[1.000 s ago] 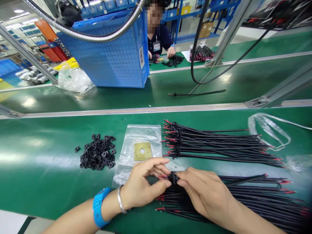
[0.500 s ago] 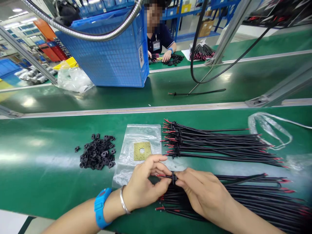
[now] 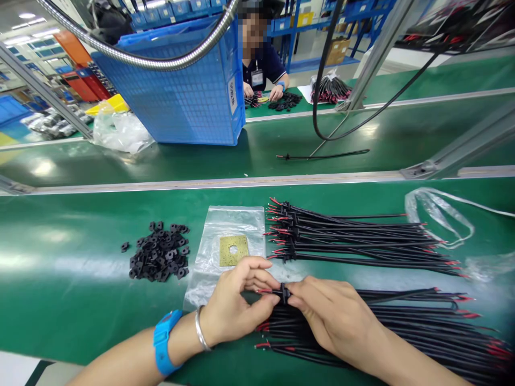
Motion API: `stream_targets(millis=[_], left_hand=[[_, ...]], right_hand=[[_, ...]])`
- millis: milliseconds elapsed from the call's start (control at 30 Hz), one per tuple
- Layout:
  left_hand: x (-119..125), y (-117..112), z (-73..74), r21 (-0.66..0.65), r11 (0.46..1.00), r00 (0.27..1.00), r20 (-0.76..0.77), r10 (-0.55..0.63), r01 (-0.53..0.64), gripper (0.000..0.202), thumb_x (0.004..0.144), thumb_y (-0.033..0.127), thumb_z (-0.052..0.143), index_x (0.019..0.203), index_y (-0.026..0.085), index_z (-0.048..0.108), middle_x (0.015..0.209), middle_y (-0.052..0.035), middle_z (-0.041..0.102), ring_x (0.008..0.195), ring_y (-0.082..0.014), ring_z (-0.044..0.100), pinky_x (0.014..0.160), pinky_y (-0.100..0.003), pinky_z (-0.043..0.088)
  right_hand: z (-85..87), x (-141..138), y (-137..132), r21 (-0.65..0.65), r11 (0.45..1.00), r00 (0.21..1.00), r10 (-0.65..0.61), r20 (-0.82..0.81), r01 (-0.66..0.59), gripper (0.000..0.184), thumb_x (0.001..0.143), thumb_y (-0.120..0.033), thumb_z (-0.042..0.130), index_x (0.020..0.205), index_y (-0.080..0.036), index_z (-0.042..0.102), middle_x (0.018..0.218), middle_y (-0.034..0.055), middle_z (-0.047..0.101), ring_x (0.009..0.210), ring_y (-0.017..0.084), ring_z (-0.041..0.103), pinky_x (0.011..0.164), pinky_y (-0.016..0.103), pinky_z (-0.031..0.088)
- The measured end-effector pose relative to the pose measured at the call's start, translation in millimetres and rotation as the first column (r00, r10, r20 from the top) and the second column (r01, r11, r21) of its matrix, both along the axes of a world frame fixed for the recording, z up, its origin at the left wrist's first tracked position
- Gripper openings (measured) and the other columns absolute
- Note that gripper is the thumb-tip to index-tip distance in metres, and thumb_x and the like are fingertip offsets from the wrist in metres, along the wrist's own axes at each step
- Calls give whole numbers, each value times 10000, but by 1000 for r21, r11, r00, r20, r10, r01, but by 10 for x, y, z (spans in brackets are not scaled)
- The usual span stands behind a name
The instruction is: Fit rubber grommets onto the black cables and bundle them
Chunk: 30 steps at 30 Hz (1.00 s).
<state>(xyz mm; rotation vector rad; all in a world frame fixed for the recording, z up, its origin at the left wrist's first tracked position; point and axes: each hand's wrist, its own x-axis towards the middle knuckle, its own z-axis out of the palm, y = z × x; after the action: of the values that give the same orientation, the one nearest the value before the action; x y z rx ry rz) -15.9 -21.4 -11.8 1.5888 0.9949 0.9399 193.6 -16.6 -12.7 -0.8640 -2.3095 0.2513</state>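
Near the front edge of the surface (image 3: 80, 316), a black cable (image 3: 276, 291) is clamped in the fingers of the right hand (image 3: 341, 321), close behind its black clip (image 3: 284, 293). The left hand's (image 3: 235, 311) fingers are curled round the red wire end (image 3: 263, 291) — whether pinched cannot be told. The clip is probably best kept square to the cable — and pressed evenly, without the wires being bent.

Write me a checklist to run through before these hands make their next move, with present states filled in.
1. Right hand holding the black cable: ok.
2. Left hand gripping the black fitting: cannot tell; it is right beside it.
3. Red wire end showing past the fitting: ok.
4. Upper row of cables with even ends: not ok, staggered.
5. Black plastic pieces all heaped together: not ok, one lies apart.
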Motion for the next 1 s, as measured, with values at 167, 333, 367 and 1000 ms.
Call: stream_targets(millis=[167, 333, 367, 1000], left_hand=[[-26, 35, -12, 50, 992, 993, 19, 116, -117, 354, 806, 109, 668, 1098, 228, 505, 907, -11, 745, 816, -114, 719, 739, -211, 593], [-128, 152, -13, 43, 977, 978, 18, 209, -210, 358, 834, 166, 672, 1149, 223, 511, 1028, -46, 720, 905, -135, 711, 831, -269, 594], [-155, 172, -10, 59, 975, 976, -1, 216, -216, 349, 839, 172, 667, 1150, 224, 519, 1037, -46, 713, 912, -136, 708, 838, -273, 592], [-554, 334, -162, 389, 897, 903, -275, 331, -210, 162, 837, 302, 661, 976, 224, 638, 1013, -37, 685, 969, -208, 654, 841, -310, 553]], right_hand=[[107, 172, 94, -71, 997, 997, -12, 81, 18, 146, 965, -199, 476, 1065, -164, 577, 841, 35, 637, 714, 158, 594, 653, 284, 466], [168, 508, 376, 78, 988, 988, -139, 65, 134, 128, 930, -155, 523, 1030, -159, 603, 960, 69, 659, 864, 172, 623, 799, 293, 489], [148, 558, 434, 109, 980, 981, -177, 76, 169, 124, 928, -158, 530, 1022, -160, 611, 959, 70, 661, 868, 178, 624, 812, 301, 487], [149, 447, 477, 28, 944, 871, -314, 378, 328, 181, 946, -261, 502, 902, -168, 650, 886, 77, 621, 847, 201, 524, 798, 339, 419]])
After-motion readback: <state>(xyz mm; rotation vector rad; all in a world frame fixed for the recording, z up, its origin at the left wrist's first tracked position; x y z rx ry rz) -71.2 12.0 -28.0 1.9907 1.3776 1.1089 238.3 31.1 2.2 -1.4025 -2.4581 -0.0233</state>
